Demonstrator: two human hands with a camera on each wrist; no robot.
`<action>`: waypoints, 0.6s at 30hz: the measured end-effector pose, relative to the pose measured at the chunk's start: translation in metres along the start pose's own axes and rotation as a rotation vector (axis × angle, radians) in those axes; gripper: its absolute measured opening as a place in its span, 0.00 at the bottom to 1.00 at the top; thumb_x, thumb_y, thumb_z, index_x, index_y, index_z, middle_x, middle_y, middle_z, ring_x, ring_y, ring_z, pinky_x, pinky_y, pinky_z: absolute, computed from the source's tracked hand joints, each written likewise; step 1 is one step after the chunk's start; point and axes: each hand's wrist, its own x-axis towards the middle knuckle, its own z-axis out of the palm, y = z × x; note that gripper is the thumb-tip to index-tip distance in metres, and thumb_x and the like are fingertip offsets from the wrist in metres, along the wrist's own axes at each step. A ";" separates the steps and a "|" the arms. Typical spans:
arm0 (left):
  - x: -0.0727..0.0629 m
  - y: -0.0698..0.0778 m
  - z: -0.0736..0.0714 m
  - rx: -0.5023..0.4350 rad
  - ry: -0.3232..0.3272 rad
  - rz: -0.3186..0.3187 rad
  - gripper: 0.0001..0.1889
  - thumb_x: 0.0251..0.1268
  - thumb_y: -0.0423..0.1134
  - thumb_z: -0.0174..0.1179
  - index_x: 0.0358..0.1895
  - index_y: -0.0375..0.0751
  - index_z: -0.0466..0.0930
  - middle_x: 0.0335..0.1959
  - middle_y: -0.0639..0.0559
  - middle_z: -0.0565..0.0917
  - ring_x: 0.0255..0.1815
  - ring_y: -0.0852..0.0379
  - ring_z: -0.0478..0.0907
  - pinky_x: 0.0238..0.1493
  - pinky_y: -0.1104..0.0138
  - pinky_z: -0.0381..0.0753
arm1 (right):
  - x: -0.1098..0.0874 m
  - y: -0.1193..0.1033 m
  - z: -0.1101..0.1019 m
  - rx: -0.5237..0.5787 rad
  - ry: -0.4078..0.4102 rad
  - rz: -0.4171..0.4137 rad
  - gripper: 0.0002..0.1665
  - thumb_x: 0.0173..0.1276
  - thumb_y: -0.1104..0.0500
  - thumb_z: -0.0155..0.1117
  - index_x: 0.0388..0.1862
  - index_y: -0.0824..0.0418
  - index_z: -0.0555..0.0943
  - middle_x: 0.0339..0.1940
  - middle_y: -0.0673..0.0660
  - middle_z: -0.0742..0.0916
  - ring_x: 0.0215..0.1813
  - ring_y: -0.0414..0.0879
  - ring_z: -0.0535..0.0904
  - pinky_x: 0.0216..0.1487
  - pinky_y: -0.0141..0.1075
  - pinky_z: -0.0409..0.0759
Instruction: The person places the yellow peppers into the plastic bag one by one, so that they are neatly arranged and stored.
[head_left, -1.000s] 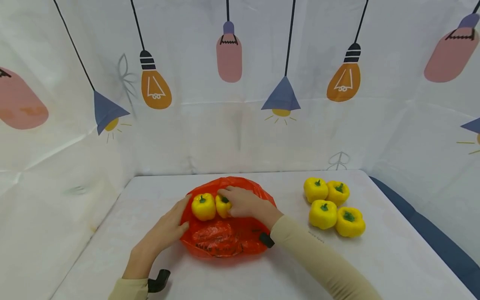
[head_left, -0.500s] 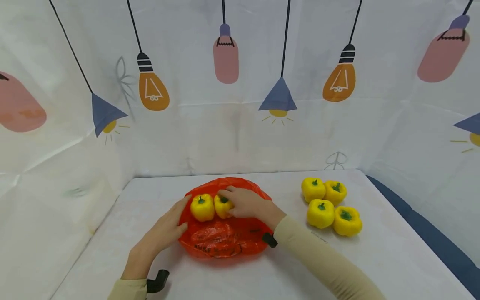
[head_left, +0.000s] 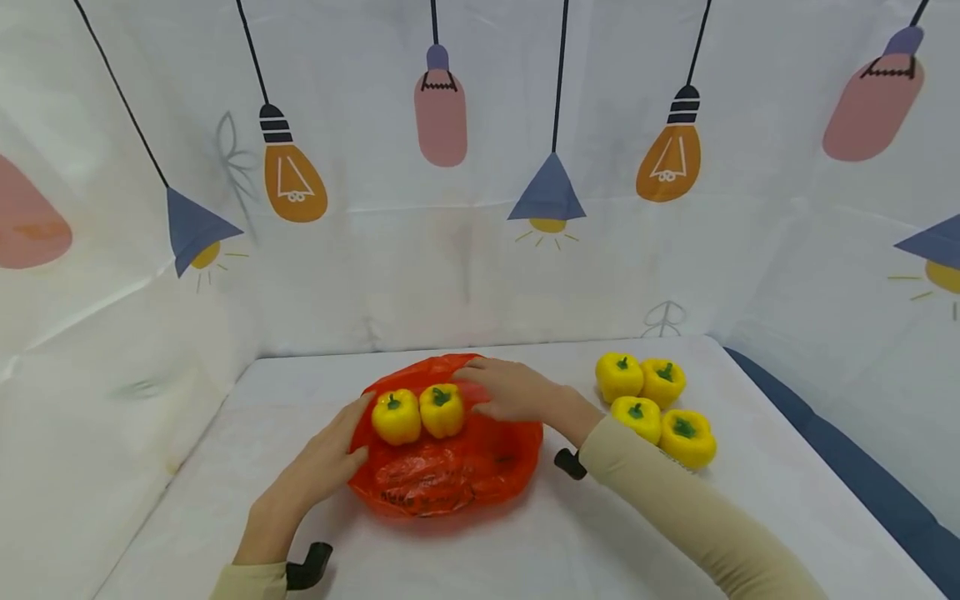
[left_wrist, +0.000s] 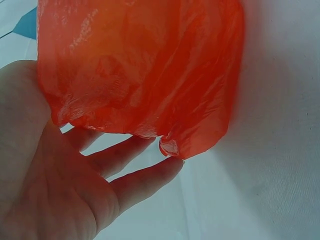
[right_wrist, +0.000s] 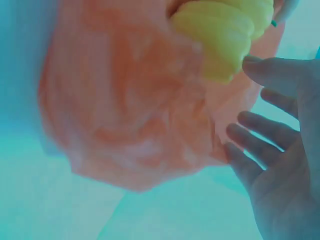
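Observation:
In the head view two yellow bell peppers, a left one and a right one, sit side by side on the crumpled red plastic bag. My left hand rests along the bag's left side. The left wrist view shows its fingers spread and fairly straight, touching the bag's edge. My right hand is over the bag's upper right part, just right of the right pepper, holding nothing. Its fingers are extended and apart in the right wrist view, with the thumb near a pepper.
Several more yellow bell peppers stand grouped at the table's back right, partly overlapped by the right sleeve. A white cover lies over the table. Behind rises a white curtain printed with lamps.
My right hand has let go of the right pepper and moved a little to the right, uncovering it. The left hand stays at the bag's left side. The head view has shifted slightly.

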 end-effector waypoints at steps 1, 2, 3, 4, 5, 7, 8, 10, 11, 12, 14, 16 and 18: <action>0.000 0.000 0.000 0.001 -0.002 -0.001 0.40 0.69 0.35 0.54 0.81 0.48 0.46 0.80 0.41 0.56 0.77 0.36 0.58 0.71 0.37 0.64 | -0.002 0.002 -0.003 0.001 0.008 -0.001 0.32 0.70 0.52 0.63 0.72 0.49 0.70 0.73 0.52 0.74 0.73 0.50 0.71 0.72 0.48 0.74; 0.000 0.000 0.000 0.001 -0.004 -0.003 0.40 0.70 0.35 0.54 0.81 0.48 0.45 0.80 0.41 0.56 0.77 0.36 0.58 0.71 0.37 0.64 | -0.005 0.004 -0.005 0.003 0.017 -0.002 0.31 0.70 0.53 0.63 0.72 0.50 0.71 0.73 0.53 0.74 0.73 0.51 0.71 0.71 0.48 0.74; 0.000 0.000 0.001 0.000 -0.005 -0.004 0.40 0.70 0.35 0.54 0.81 0.48 0.45 0.80 0.41 0.55 0.78 0.36 0.58 0.71 0.37 0.64 | -0.007 0.006 -0.008 0.007 0.026 0.003 0.31 0.71 0.53 0.62 0.72 0.51 0.71 0.73 0.54 0.74 0.72 0.51 0.71 0.71 0.49 0.74; 0.000 0.000 0.001 0.000 -0.006 -0.003 0.39 0.70 0.35 0.54 0.81 0.48 0.46 0.80 0.41 0.55 0.78 0.36 0.58 0.71 0.37 0.64 | -0.010 0.009 -0.011 0.010 0.034 0.014 0.31 0.71 0.53 0.62 0.72 0.51 0.71 0.72 0.55 0.74 0.72 0.52 0.72 0.71 0.49 0.74; 0.000 0.000 0.001 0.002 -0.006 -0.002 0.39 0.70 0.35 0.54 0.81 0.48 0.46 0.80 0.41 0.55 0.78 0.36 0.58 0.71 0.37 0.64 | -0.013 0.012 -0.013 0.010 0.040 0.028 0.31 0.71 0.53 0.62 0.72 0.51 0.71 0.72 0.55 0.74 0.72 0.52 0.72 0.71 0.49 0.74; 0.001 0.000 0.001 -0.002 -0.011 -0.002 0.39 0.70 0.35 0.54 0.81 0.48 0.45 0.80 0.41 0.55 0.78 0.36 0.58 0.71 0.37 0.64 | -0.019 0.019 -0.019 0.018 0.064 0.050 0.31 0.71 0.53 0.62 0.72 0.51 0.71 0.72 0.56 0.75 0.70 0.54 0.73 0.69 0.51 0.75; 0.001 0.000 0.001 -0.006 -0.012 -0.002 0.39 0.70 0.35 0.54 0.81 0.48 0.45 0.80 0.41 0.55 0.78 0.36 0.58 0.71 0.37 0.64 | -0.022 0.023 -0.022 0.023 0.074 0.063 0.31 0.72 0.53 0.62 0.72 0.51 0.70 0.72 0.56 0.75 0.70 0.54 0.73 0.69 0.51 0.76; 0.001 0.000 0.000 -0.015 -0.012 -0.004 0.39 0.70 0.35 0.53 0.81 0.48 0.45 0.80 0.41 0.55 0.78 0.36 0.57 0.71 0.37 0.63 | -0.028 0.031 -0.027 0.033 0.098 0.086 0.31 0.71 0.53 0.62 0.73 0.51 0.70 0.72 0.56 0.75 0.71 0.54 0.73 0.69 0.51 0.76; 0.002 -0.001 0.000 -0.017 -0.014 -0.005 0.39 0.70 0.35 0.53 0.81 0.48 0.45 0.80 0.41 0.54 0.78 0.36 0.57 0.71 0.36 0.63 | -0.031 0.036 -0.030 0.037 0.111 0.092 0.31 0.71 0.53 0.62 0.73 0.51 0.70 0.71 0.56 0.75 0.71 0.54 0.72 0.68 0.52 0.76; 0.002 -0.001 -0.001 -0.021 -0.014 -0.005 0.39 0.70 0.35 0.53 0.81 0.48 0.44 0.80 0.41 0.54 0.78 0.36 0.56 0.71 0.36 0.63 | -0.034 0.041 -0.032 0.043 0.122 0.099 0.31 0.71 0.53 0.62 0.73 0.51 0.70 0.71 0.56 0.75 0.71 0.54 0.72 0.69 0.52 0.76; 0.003 -0.002 -0.001 -0.021 -0.012 -0.008 0.39 0.70 0.35 0.53 0.81 0.48 0.45 0.80 0.41 0.54 0.79 0.36 0.55 0.72 0.36 0.62 | -0.039 0.052 -0.036 0.047 0.130 0.117 0.32 0.71 0.54 0.62 0.73 0.52 0.70 0.71 0.56 0.76 0.72 0.54 0.71 0.69 0.52 0.75; 0.003 -0.003 0.000 -0.016 -0.015 -0.010 0.39 0.70 0.36 0.53 0.81 0.48 0.44 0.81 0.41 0.54 0.79 0.36 0.55 0.72 0.36 0.62 | -0.044 0.063 -0.038 0.046 0.122 0.140 0.33 0.70 0.54 0.63 0.73 0.53 0.69 0.71 0.56 0.76 0.71 0.54 0.72 0.69 0.53 0.75; 0.002 -0.004 0.001 -0.016 -0.018 -0.013 0.39 0.70 0.36 0.53 0.81 0.47 0.44 0.80 0.41 0.54 0.79 0.36 0.55 0.72 0.36 0.62 | -0.051 0.074 -0.039 0.045 0.095 0.178 0.34 0.69 0.54 0.63 0.74 0.53 0.68 0.72 0.57 0.75 0.72 0.55 0.71 0.70 0.54 0.74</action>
